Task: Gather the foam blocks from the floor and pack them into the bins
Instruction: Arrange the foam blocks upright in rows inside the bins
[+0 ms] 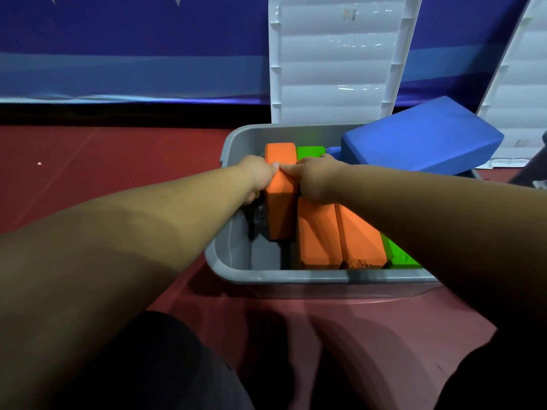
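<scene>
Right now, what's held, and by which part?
One orange foam block, gripped toward its far end: left hand on its left side, right hand on its right.

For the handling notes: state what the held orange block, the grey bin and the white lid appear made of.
The orange block: likely foam; matte, soft-edged, no glare. The grey bin: probably moulded plastic; smooth walls, rounded rim, dull sheen. The white lid: glossy ribbed plastic, judging by sharp highlights.

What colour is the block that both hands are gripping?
Orange; the block shows best in the head view.
</scene>
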The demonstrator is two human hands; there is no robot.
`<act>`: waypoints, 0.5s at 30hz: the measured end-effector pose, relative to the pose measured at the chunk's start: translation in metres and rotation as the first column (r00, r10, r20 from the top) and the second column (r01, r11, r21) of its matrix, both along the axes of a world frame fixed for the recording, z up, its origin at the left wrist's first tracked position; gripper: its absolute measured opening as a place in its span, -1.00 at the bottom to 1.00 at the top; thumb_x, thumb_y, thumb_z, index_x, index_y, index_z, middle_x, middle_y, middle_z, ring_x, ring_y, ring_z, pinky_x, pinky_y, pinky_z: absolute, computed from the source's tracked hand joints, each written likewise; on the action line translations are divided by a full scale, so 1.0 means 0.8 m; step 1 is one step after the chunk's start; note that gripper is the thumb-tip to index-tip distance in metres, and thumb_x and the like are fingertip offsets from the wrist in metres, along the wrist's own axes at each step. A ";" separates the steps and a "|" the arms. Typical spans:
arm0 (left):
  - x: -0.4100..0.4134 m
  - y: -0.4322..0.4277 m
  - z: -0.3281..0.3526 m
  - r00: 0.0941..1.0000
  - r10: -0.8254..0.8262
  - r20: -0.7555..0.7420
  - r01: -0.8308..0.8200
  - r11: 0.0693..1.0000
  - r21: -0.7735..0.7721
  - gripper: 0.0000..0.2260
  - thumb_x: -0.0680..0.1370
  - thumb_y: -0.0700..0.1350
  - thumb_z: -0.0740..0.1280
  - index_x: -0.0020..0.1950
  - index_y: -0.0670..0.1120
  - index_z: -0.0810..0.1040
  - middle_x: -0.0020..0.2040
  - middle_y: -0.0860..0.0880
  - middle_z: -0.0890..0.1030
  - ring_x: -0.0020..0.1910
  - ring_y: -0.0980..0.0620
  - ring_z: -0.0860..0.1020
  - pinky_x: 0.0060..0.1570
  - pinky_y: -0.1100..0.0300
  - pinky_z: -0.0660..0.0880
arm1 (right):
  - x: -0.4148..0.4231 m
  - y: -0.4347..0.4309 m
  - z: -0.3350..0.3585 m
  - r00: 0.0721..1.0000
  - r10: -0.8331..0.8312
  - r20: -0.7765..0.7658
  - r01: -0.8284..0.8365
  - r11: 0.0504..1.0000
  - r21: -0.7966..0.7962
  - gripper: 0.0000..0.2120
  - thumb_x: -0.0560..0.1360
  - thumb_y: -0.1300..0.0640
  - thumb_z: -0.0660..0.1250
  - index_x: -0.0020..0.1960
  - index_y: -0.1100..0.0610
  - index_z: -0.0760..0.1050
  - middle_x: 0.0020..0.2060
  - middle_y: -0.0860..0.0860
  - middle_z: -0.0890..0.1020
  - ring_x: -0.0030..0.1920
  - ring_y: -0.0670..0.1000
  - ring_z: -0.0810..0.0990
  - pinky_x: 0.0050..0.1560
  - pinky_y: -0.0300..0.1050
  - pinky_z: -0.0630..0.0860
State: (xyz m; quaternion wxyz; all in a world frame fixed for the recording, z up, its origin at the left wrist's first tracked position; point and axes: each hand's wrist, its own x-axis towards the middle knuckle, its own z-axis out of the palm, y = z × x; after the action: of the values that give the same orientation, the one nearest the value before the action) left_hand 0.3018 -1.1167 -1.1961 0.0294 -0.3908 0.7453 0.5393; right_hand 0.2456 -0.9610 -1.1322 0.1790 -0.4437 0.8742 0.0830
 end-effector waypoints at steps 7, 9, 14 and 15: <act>0.025 0.033 0.049 0.958 -0.184 0.221 0.159 0.979 0.129 -0.80 0.75 -0.18 0.12 0.13 -0.18 0.53 0.14 -0.24 0.59 0.22 -0.31 0.59 0.11 -0.28 0.58 | 0.007 -0.007 0.004 0.990 0.086 -0.110 -0.067 0.984 0.164 -0.28 0.64 0.10 0.22 0.67 -0.22 -0.06 0.62 0.12 0.12 0.58 0.29 0.09 0.55 0.22 0.18; 0.022 0.029 0.049 0.965 -0.129 0.226 0.129 0.992 0.015 -0.82 0.73 -0.22 0.15 0.07 -0.20 0.54 0.03 -0.24 0.59 -0.02 -0.26 0.61 0.13 -0.25 0.61 | 0.004 -0.005 0.007 0.989 0.105 -0.104 -0.092 0.988 0.125 -0.39 0.65 0.08 0.19 0.66 -0.11 0.10 0.57 0.14 0.26 0.57 0.19 0.18 0.54 0.13 0.20; 0.006 0.022 0.048 0.922 -0.178 0.344 0.369 0.676 -0.638 -0.69 0.62 -0.13 0.36 0.36 -0.14 0.53 0.31 -0.24 0.53 0.24 -0.31 0.59 0.16 -0.09 0.58 | -0.010 0.025 0.038 0.997 -0.068 -0.029 0.061 0.980 -0.190 -0.58 0.55 0.21 0.22 0.37 0.05 0.58 0.29 0.14 0.55 0.26 0.19 0.55 0.24 0.01 0.54; 0.005 0.024 0.051 0.936 -0.185 0.298 0.345 0.635 -0.691 -0.66 0.59 -0.12 0.37 0.37 -0.11 0.51 0.34 -0.22 0.47 0.28 -0.32 0.53 0.24 -0.12 0.55 | -0.015 0.034 0.047 0.994 -0.101 -0.029 0.088 0.953 -0.290 -0.58 0.54 0.22 0.21 0.33 0.02 0.61 0.25 0.13 0.57 0.24 0.18 0.56 0.21 -0.02 0.53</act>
State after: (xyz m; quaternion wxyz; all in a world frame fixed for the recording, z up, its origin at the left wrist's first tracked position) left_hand 0.3055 -1.0977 -1.1552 0.0238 -0.3068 0.9408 0.1422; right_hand 0.2334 -0.9338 -1.0948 0.0974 -0.4208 0.9008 -0.0442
